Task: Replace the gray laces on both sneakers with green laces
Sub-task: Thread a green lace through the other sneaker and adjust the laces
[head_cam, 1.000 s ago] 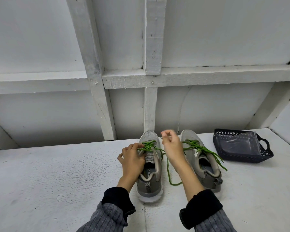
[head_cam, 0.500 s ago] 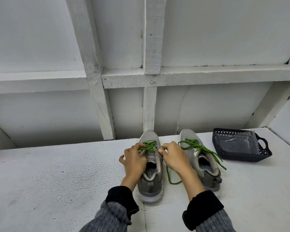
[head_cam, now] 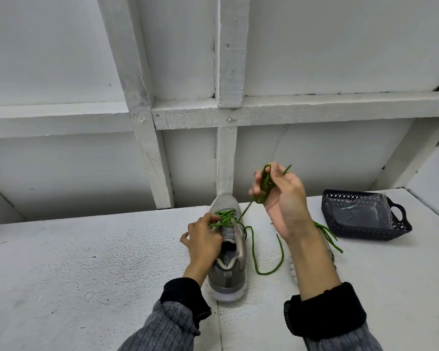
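Left hand [head_cam: 203,239] pinches green lace [head_cam: 254,249] at sneaker [head_cam: 228,259] eyelets; right hand [head_cam: 281,198] raised, fingers curled round lace end.

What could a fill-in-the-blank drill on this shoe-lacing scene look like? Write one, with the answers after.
1. The right hand holds a lace coloured ____.
2. The left hand grips the laces on the ____ sneaker.
3. The dark basket sits to the ____ of both sneakers.

Missing words: green; left; right
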Demonstrator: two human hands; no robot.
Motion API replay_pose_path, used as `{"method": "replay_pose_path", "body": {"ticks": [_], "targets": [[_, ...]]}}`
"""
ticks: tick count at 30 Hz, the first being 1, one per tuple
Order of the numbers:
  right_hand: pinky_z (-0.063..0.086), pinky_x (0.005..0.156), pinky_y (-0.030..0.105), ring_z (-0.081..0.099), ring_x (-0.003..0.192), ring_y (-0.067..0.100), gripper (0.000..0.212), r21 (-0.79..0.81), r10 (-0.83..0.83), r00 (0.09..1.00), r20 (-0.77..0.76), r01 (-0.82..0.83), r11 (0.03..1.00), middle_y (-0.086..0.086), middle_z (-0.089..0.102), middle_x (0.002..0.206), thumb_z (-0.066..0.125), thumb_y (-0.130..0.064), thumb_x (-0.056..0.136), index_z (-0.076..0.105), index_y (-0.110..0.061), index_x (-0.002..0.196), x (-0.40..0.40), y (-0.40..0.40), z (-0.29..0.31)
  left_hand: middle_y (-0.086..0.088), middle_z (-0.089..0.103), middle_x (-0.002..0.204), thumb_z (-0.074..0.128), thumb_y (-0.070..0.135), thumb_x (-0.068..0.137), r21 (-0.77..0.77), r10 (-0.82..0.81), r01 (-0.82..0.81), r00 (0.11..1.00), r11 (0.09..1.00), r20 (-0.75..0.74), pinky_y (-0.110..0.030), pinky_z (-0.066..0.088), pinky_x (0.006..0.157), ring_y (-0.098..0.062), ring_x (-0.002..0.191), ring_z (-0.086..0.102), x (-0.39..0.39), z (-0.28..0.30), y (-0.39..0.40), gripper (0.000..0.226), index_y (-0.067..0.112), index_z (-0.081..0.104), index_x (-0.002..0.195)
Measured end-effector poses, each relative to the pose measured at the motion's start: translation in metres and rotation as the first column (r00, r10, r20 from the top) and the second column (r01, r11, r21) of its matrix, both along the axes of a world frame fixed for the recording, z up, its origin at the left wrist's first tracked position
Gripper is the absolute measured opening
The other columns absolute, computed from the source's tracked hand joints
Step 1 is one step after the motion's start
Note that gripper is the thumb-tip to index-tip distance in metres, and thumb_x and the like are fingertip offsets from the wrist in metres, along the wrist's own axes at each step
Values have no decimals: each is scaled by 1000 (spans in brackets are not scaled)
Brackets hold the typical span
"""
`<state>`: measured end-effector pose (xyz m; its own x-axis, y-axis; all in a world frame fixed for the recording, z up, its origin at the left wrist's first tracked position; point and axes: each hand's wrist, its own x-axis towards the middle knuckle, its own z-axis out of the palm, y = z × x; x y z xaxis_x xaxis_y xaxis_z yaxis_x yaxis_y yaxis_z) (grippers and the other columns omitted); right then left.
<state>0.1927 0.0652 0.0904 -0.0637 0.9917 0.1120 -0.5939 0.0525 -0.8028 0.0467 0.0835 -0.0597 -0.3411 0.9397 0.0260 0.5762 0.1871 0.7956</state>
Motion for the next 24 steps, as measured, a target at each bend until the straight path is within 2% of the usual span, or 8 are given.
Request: {"method": "replay_pose_path", "body": {"ticks": [2,5,7,10,13,17,21,24], "targets": [[33,43,18,39,44,6,22,-53,-54,941,333,76,996,0,49,65,41,-26,102,45,-14,84,0,6,-16,17,63,106,54,7,80,-7,-2,2,1000,1000,14,-41,24,97,-15,110,49,1,0,0,37,37,62,100],[31,47,21,42,46,2,22,-82,-32,586,810,167,983,-1,50,69,47,-37,98,49,-16,91,-2,15,-57,15,64,107,52,5,78,-9,1,0,999,1000,34,-40,25,95,-15,109,51,1,1,-1,40,38,61,98],[36,56,25,51,63,8,21,-64,7,381,925,136,989,0,59,81,51,-37,96,55,-17,98,-3,17,-86,16,64,106,51,4,77,-4,1,-1,1000,1000,31,-38,25,92,-14,107,51,1,2,-1,40,37,62,98],[37,64,27,57,81,17,10,-33,3,260,966,111,993,-2,66,91,56,-29,94,64,-24,94,-4,15,-115,17,64,107,52,5,76,-3,-2,2,1000,1000,22,-37,25,90,-13,107,51,1,4,-2,41,37,62,98],[40,65,30,58,79,21,18,12,-59,277,959,169,986,-6,62,74,60,-26,91,59,-30,73,-3,15,-123,17,64,109,53,5,77,-2,-8,8,1000,1000,25,-37,24,91,-13,109,50,1,4,-2,40,38,61,99],[40,70,25,53,80,15,23,109,-162,310,937,180,978,3,59,86,61,-20,91,58,-34,72,-4,16,-117,17,64,108,52,4,75,-11,-11,12,999,1000,30,-38,24,91,-14,108,52,1,4,-2,42,37,62,99],[39,67,16,51,72,4,19,67,-259,683,683,294,953,-4,59,81,59,-10,92,65,-18,76,-1,15,-88,17,64,107,53,4,76,-12,-10,11,999,1000,34,-37,23,90,-12,107,52,0,5,-3,42,37,63,99],[45,76,13,59,81,-3,14,43,-226,761,608,253,967,-3,66,96,57,-8,94,66,-9,83,0,14,-74,18,63,105,53,4,77,-13,-7,7,1000,1000,27,-35,24,88,-10,101,52,-2,5,-4,40,36,63,98]]}}
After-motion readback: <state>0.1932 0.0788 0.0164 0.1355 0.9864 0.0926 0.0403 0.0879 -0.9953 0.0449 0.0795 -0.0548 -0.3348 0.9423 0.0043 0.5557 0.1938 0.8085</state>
